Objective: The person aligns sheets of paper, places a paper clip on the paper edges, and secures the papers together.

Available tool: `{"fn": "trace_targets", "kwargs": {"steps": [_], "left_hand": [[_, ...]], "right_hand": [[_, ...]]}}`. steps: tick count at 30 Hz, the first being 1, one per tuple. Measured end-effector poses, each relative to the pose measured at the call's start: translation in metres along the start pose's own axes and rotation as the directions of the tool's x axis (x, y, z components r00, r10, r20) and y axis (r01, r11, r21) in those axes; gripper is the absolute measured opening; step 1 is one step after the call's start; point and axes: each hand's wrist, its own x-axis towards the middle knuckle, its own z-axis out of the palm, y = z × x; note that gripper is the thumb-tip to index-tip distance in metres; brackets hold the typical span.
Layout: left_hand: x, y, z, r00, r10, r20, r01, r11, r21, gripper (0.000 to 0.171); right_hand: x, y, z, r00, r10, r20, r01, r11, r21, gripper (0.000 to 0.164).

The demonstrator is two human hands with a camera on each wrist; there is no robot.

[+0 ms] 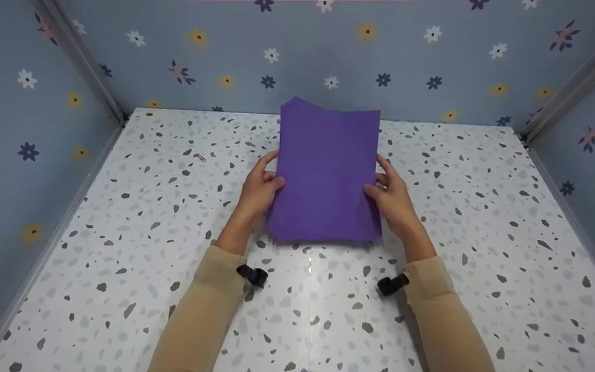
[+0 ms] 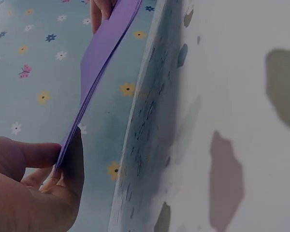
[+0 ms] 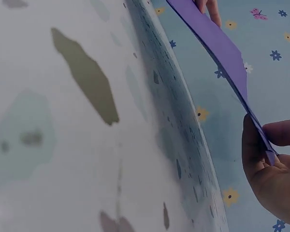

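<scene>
A stack of purple paper sheets (image 1: 325, 170) is held up off the speckled tabletop between both hands. My left hand (image 1: 260, 191) pinches its left edge, thumb on the near face and fingers behind. On the opposite edge my right hand (image 1: 393, 196) grips it the same way. The sheets fan slightly at the top left corner and along the bottom. In the left wrist view the stack (image 2: 106, 48) shows several layered edges between thumb and fingers. The right wrist view shows the paper (image 3: 222, 58) slanting down into the right hand (image 3: 275, 179).
A small paper clip (image 1: 201, 158) lies on the white speckled table (image 1: 173, 289), left of the stack. Blue flowered panels (image 1: 297, 57) stand at the back and both sides. Black wrist cameras (image 1: 252, 276) sit on both sleeves.
</scene>
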Motion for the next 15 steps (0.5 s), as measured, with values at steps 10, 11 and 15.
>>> {"fn": "trace_targets", "kwargs": {"steps": [10,11,15], "left_hand": [[0.0021,0.0041,-0.0047,0.999,-0.033,0.018,0.033,0.999,-0.039,0.065],[0.0025,0.0043,-0.0053,0.999,-0.032,0.017,0.033,0.999,-0.035,0.065],[0.0039,0.0057,-0.0062,1.000,-0.025,0.012,0.025,0.999,-0.025,0.065]], "right_hand": [[0.0012,-0.0041,-0.0009,0.999,-0.042,0.017,0.043,0.998,-0.045,0.081],[0.0014,-0.0046,-0.0010,0.999,-0.051,0.017,0.052,0.998,-0.047,0.081],[0.0017,-0.0062,-0.0024,0.997,-0.077,0.023,0.079,0.995,-0.063,0.081]]}}
